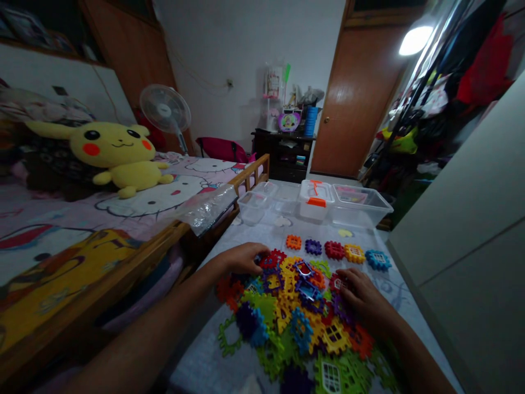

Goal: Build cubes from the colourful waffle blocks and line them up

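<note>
A heap of colourful plastic interlocking tiles lies on a cloth-covered table. My left hand rests at the heap's upper left edge, fingers curled on a red tile. My right hand lies on the heap's right side, fingertips touching a red and white tile. Beyond the heap, a row of single tiles is laid out: orange, purple, red, yellow and blue.
Clear plastic boxes and a lidded box with an orange latch stand at the table's far end. A bed with a yellow plush toy is on the left, a fan behind it. A white cabinet bounds the right.
</note>
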Action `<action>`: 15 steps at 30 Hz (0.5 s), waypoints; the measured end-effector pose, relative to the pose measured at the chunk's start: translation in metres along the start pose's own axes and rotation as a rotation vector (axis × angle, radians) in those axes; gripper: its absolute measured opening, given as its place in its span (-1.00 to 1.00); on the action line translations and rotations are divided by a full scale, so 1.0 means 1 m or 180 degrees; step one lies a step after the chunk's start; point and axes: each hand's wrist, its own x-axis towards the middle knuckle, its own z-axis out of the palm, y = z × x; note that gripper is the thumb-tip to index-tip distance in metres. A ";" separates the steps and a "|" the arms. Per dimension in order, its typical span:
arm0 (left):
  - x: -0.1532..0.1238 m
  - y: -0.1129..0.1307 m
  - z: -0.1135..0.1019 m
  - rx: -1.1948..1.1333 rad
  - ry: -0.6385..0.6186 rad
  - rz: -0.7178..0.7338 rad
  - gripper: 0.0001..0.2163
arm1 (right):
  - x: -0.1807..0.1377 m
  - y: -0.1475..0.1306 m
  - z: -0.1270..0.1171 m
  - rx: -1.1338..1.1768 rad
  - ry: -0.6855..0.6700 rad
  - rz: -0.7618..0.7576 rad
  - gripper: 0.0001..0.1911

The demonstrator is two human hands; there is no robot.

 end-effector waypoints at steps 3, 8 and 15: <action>0.000 -0.001 0.002 0.0004 0.0287 0.0100 -0.55 | 0.001 0.002 0.002 0.0000 0.0044 -0.0035 -0.55; -0.005 -0.013 -0.001 -0.0286 0.0823 0.0033 -0.48 | 0.003 0.005 0.003 -0.0024 0.0019 -0.0053 -0.55; -0.022 -0.006 -0.001 -0.0466 0.0806 -0.0079 -0.49 | 0.001 0.002 0.001 -0.0025 0.0016 -0.0048 -0.56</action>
